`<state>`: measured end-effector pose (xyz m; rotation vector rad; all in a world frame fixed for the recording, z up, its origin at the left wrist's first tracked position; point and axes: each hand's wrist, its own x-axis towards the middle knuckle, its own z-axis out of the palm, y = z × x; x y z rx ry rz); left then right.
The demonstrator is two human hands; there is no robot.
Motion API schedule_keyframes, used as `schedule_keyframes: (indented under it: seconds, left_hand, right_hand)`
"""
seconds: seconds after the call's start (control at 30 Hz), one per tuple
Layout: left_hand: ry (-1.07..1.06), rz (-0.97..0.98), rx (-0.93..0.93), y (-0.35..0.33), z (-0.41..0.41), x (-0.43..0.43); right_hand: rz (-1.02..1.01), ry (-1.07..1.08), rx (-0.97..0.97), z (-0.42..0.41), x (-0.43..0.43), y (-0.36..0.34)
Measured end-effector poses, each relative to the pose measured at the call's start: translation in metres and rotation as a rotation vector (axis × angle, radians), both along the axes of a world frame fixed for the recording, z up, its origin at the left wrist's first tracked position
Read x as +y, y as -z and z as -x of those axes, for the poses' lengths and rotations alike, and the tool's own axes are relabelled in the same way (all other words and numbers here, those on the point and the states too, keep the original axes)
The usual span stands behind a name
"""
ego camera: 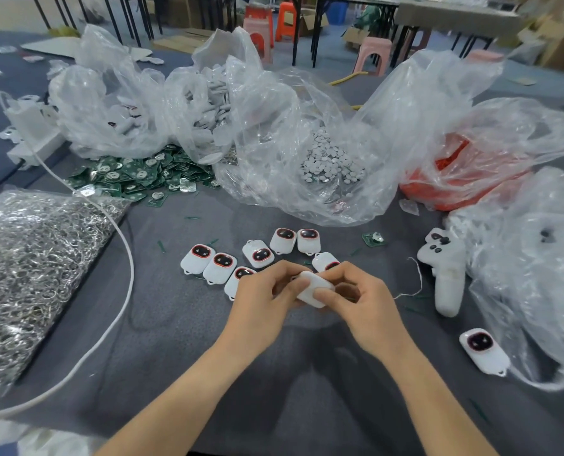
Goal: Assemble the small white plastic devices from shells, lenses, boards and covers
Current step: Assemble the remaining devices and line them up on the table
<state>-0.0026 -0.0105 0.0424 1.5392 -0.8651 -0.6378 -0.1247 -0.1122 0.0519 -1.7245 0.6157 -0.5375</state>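
Devices are piling up steadily on this grey table [175,324]. Nearest the person, off to the right, one finished device [483,351] lies face up, its dark red-ringed window showing, against a crumpled clear bag.

A little farther in, at the centre, the left hand [264,294] and right hand [362,301] both pinch a white device [315,288] between them. It is held just above the cloth with its plain side up, thumbs on top and fingers curled beneath. My guess is that its cover is being pressed home (no seam shows from here, so I cannot tell whether it has closed).

Just behind the hands sits a row of finished devices [197,258], seven as far as I can count, two of them partly hidden by the knuckles. A loose board [373,238] lies beyond the row, and a white controller [445,274] to the right.

Farther back the stock is still large: a bag of metal rings [33,258] on the left, a heap of green boards [135,176], a bag of small white discs [331,159] and a bag of white shells [208,103]. A red bag [455,172] sits on the right.

So a handful are done and one is nearly done. Judging by those heaps, most of the job is still ahead.
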Motion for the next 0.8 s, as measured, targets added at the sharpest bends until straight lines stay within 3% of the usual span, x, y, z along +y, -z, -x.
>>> schedule_keyframes:
  seconds: [0.13, 0.4, 0.5, 0.6, 0.8]
  left_hand:
    - [-0.019, 0.004, -0.117, -0.003, 0.001, 0.001]
    - [-0.113, 0.017, 0.224, -0.006, 0.004, 0.0]
    - [0.016, -0.033, 0.317, -0.009, 0.0, 0.005]
    - [0.165, -0.111, 0.251, -0.013, -0.003, 0.009]
    - [0.193, -0.08, 0.246, -0.017, -0.003, 0.014]
  right_hand:
    - [-0.015, 0.056, -0.056, 0.002, 0.008, -0.002]
    - [-0.131, 0.114, -0.102, 0.003, 0.016, -0.002]
    - [-0.096, 0.11, -0.064, 0.004, 0.017, 0.003]
    - [-0.097, 0.056, -0.051, 0.006, 0.017, 0.003]
    - [-0.148, -0.014, -0.148, 0.011, 0.022, 0.001]
